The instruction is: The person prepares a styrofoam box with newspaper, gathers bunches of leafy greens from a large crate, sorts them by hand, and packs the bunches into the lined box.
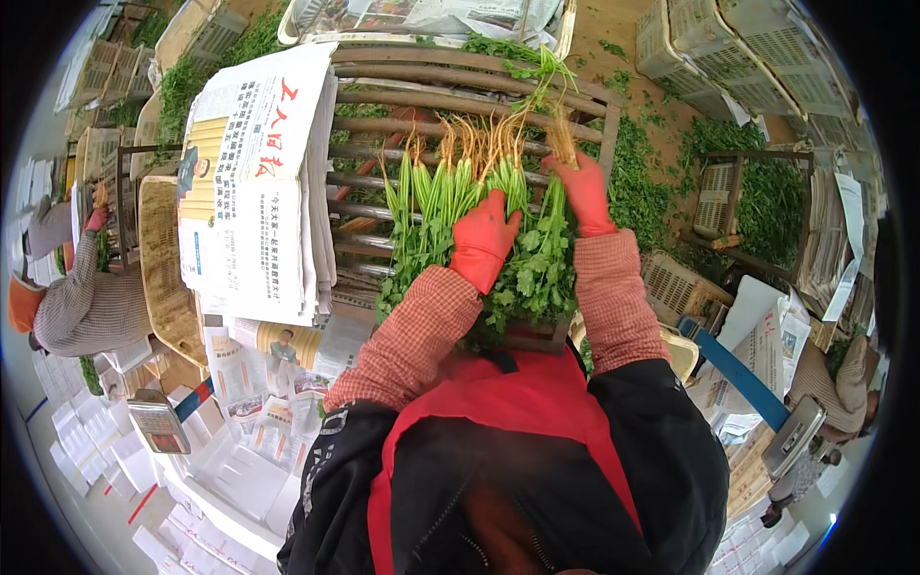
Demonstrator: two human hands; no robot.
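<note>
A row of leafy green herbs with thin brown roots, apparently coriander (431, 208), lies across a slatted metal rack (359, 151), roots pointing away from me. My left hand (483, 241), in a red rubber glove, rests on the stems in the middle of the row; its fingertips are partly lost among them. At the right end, my right hand (581, 188), also gloved in red, grips a coriander bunch (553, 208) near its roots. The leaves hang toward my red apron (496, 395).
A stack of newspapers (251, 194) covers the rack's left side. A newspaper-lined crate (431, 18) stands beyond it. Plastic crates (719, 57) and loose greens (640, 172) lie at right. Scales (159, 424) and white foam boxes (237, 474) are lower left. A co-worker (93, 302) is at far left.
</note>
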